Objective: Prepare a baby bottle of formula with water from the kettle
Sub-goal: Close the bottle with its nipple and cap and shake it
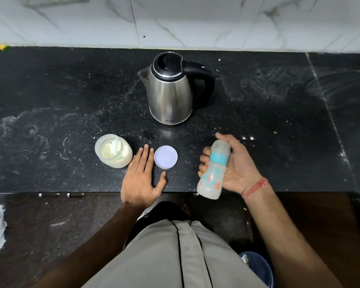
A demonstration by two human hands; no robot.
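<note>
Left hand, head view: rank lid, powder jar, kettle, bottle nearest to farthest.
From the left hand:
1. Lid, lying flat between its fingers and thumb.
2. Powder jar, open, just to its left.
3. Bottle, off to the right, in the right hand's grip.
4. Kettle, back toward the wall.

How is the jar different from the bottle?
The jar stands open on the counter, its lid lying beside it; the bottle is capped and held tilted in the right hand. The jar is short and wide; the bottle is tall and narrow. The jar is plain; the bottle has a teal ring and coloured prints. Both are see-through with something pale inside.
</note>
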